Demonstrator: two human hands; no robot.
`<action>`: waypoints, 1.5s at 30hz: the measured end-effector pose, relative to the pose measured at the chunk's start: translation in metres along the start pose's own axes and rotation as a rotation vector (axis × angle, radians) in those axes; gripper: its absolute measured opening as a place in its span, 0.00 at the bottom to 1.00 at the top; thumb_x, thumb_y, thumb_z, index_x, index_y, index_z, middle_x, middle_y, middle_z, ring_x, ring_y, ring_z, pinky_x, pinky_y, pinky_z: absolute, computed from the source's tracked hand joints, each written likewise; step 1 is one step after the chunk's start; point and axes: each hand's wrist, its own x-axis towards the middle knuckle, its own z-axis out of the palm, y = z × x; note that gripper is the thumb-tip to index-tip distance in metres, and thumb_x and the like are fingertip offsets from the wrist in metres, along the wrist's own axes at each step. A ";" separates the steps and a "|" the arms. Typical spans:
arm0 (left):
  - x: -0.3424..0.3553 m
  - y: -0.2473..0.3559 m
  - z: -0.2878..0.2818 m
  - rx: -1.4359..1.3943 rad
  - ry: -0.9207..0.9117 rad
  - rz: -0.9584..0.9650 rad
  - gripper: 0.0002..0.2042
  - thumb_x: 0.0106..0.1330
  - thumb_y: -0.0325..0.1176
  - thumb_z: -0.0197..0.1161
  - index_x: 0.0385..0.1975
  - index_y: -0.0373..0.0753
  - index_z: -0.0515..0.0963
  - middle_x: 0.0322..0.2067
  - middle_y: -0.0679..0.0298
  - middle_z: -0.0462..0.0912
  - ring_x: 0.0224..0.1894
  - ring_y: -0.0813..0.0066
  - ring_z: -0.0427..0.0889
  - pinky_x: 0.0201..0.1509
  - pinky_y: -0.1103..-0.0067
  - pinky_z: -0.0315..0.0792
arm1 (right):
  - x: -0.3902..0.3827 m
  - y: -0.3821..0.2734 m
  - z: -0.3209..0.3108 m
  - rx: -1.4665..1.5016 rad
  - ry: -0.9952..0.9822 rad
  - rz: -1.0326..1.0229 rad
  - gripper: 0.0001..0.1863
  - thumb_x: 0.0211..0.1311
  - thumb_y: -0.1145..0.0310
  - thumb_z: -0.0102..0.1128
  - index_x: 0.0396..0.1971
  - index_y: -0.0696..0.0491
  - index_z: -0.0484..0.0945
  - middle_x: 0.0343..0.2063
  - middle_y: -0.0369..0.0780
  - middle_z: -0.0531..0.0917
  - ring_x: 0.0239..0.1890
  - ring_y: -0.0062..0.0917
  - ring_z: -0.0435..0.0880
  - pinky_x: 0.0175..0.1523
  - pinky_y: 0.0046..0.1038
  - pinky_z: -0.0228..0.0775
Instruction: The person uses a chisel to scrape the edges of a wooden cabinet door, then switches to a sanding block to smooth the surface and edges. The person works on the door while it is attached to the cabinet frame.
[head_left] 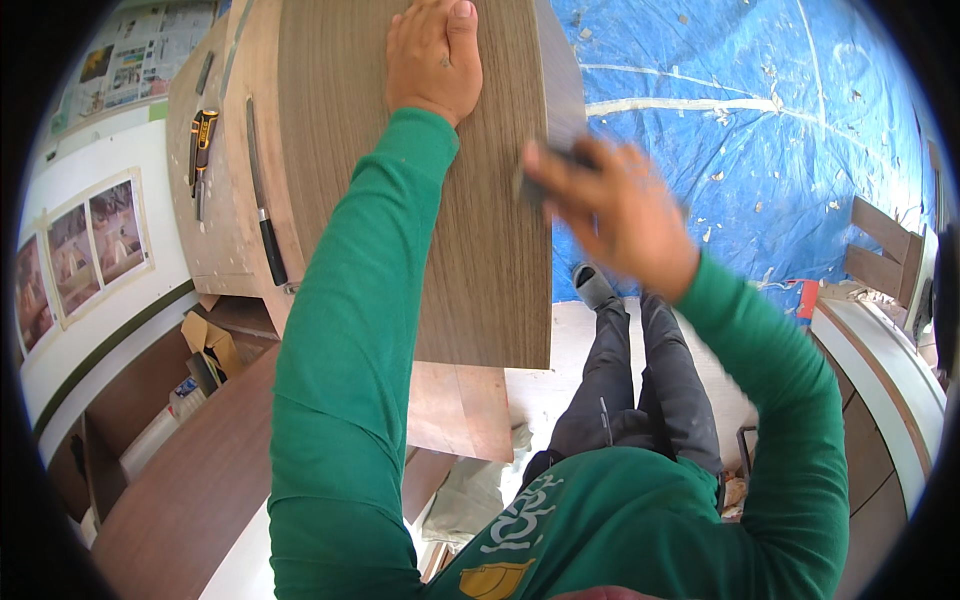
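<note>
My left hand [437, 60] lies flat on top of a brown wood-grain panel [480, 260], its fingers stretched out and holding nothing. At the panel's right edge, my right hand [630, 210] is smeared by motion. Its fingers are closed around a small dark block [535, 188] that looks like a sanding block. The block is at the edge, partly hidden by the fingers; whether it touches the wood I cannot tell. The panel's side face drops away toward the floor on the right.
Left of the panel, a long file with a black handle [270, 250] and a yellow-and-black utility knife [203, 140] lie on a plywood bench [225, 240]. Blue sheeting [740, 190] with scattered shavings covers the floor at right. A cardboard box [212, 343] sits on a lower shelf.
</note>
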 end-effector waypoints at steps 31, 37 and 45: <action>0.000 -0.002 0.006 -0.100 0.065 -0.035 0.25 0.83 0.46 0.42 0.60 0.33 0.79 0.64 0.46 0.78 0.69 0.48 0.73 0.77 0.54 0.57 | 0.112 0.056 0.005 -0.120 0.147 -0.031 0.27 0.62 0.54 0.69 0.63 0.32 0.81 0.43 0.45 0.81 0.40 0.46 0.82 0.46 0.47 0.77; 0.002 -0.006 0.001 -0.150 -0.082 -0.096 0.27 0.82 0.50 0.41 0.68 0.37 0.73 0.71 0.50 0.71 0.75 0.54 0.66 0.81 0.56 0.51 | 0.060 0.029 0.017 0.013 0.164 0.045 0.30 0.59 0.60 0.73 0.64 0.34 0.81 0.44 0.47 0.79 0.41 0.46 0.82 0.46 0.44 0.77; 0.001 0.003 0.004 -0.106 -0.061 -0.104 0.29 0.83 0.53 0.36 0.63 0.38 0.77 0.70 0.55 0.73 0.75 0.58 0.66 0.83 0.60 0.47 | -0.019 -0.003 0.055 0.296 0.247 0.114 0.35 0.64 0.60 0.70 0.72 0.44 0.73 0.58 0.54 0.76 0.57 0.51 0.75 0.64 0.47 0.68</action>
